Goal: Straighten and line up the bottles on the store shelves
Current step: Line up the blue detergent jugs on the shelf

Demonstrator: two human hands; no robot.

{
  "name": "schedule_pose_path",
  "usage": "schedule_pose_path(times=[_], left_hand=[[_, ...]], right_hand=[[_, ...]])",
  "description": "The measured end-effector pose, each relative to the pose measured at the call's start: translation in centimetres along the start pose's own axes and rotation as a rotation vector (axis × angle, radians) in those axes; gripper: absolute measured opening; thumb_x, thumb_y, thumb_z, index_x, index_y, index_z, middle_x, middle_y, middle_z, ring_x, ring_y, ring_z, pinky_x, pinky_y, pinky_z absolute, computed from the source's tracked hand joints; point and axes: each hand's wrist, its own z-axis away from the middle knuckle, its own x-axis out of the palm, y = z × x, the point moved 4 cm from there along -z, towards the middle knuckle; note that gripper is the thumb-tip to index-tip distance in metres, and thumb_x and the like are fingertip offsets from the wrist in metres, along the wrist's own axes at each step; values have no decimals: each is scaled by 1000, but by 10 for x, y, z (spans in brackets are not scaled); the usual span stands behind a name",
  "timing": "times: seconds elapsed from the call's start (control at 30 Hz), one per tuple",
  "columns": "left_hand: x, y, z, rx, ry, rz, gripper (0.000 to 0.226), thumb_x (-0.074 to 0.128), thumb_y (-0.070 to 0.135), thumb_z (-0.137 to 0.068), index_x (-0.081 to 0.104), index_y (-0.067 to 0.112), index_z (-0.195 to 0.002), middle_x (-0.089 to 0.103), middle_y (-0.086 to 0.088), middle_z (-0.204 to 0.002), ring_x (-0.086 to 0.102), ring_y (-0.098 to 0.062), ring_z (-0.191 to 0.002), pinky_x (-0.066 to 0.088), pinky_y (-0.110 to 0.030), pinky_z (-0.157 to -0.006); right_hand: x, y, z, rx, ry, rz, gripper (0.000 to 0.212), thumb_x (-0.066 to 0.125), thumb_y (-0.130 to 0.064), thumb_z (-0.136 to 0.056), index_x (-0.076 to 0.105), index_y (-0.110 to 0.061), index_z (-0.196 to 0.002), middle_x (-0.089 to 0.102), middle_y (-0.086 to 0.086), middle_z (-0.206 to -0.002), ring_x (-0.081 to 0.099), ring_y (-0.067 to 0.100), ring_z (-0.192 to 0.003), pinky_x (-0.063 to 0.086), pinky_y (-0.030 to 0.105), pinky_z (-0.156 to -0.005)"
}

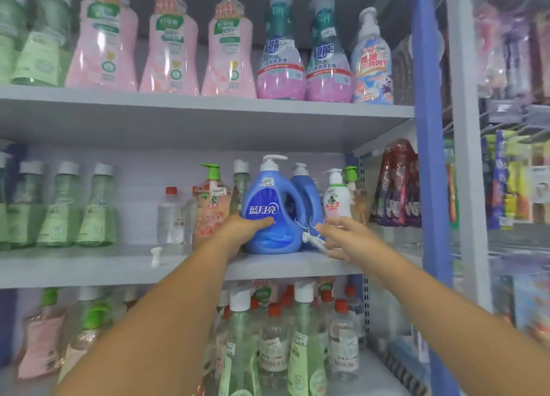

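On the grey middle shelf (89, 269) a large blue plastic detergent jug with a white pump top (269, 214) stands upright near the front edge, its handle turned to the right. The left hand (242, 230) grasps this jug low on its front left side, thumb curled across the label and the other fingers wrapped behind where they cannot be seen. Directly behind and to the right of it stands a second blue jug (308, 199), partly hidden. The right hand (346, 241) reaches in beside the jug's lower right corner; its fingers are curled around a small white plastic tag (312, 241) that hangs by a thin white cord from the jug's handle area. Just behind that hand a small white pump bottle with a pink label (336, 197) stands upright, and to the left of the blue jug is a peach-coloured clear bottle with a green pump (211, 208), close against the jug. Further left on the same shelf are clear bottles with red caps (169, 217) and a row of pale green bottles (62, 211), while a loose white pump piece (156, 255) sits on the shelf front. The upper shelf holds pink pump bottles (169, 47) in a line.
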Motion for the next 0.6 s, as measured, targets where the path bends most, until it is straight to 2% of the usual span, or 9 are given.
schedule_pose_path(times=[0.07,0.13,0.23,0.33,0.43,0.5,0.6], left_hand=[[3,1,3,26,14,-17,48,94,35,-70,65,18,-106,73,-1,-102,69,-15,-84,57,-33,-75],[2,4,6,110,52,-74,64,98,43,-59,65,25,-111,74,4,-103,72,-15,-91,62,-38,-81],[-11,11,19,204,148,-189,79,98,50,-53,56,27,-116,69,10,-105,69,-13,-94,61,-37,-77],[-34,12,33,230,173,-156,66,99,42,-58,61,30,-110,73,8,-103,72,-14,-92,62,-39,-78],[-58,8,44,233,169,-138,54,97,35,-65,59,30,-103,73,8,-97,72,-11,-88,59,-31,-70],[-72,4,46,233,170,-144,63,97,42,-61,59,28,-110,74,7,-100,73,-11,-87,60,-30,-70],[-84,-2,45,210,178,-128,73,96,45,-61,55,26,-118,73,6,-105,73,-14,-92,59,-31,-71]], right_hand=[[-2,-6,2,-3,-25,-1,59,74,-43,-90,52,-19,-140,62,2,-125,68,14,-105,58,37,-95],[-5,-10,-2,-35,-19,103,61,71,-50,-90,52,-23,-141,58,-1,-134,65,11,-107,55,32,-91],[-2,-17,-14,-66,22,180,71,69,-57,-87,48,-24,-146,52,-2,-146,62,18,-118,51,40,-103],[8,-28,-29,-107,80,248,72,66,-53,-92,40,-22,-152,47,1,-151,57,24,-125,49,42,-103],[23,-39,-49,-172,155,279,75,66,-44,-94,35,-14,-155,40,4,-158,50,27,-134,47,38,-99],[33,-45,-65,-197,225,366,71,67,-38,-94,38,-7,-150,48,12,-150,52,30,-130,42,32,-88],[45,-52,-93,-203,333,450,65,72,-34,-88,45,-1,-138,58,20,-131,59,37,-115,42,33,-79]])
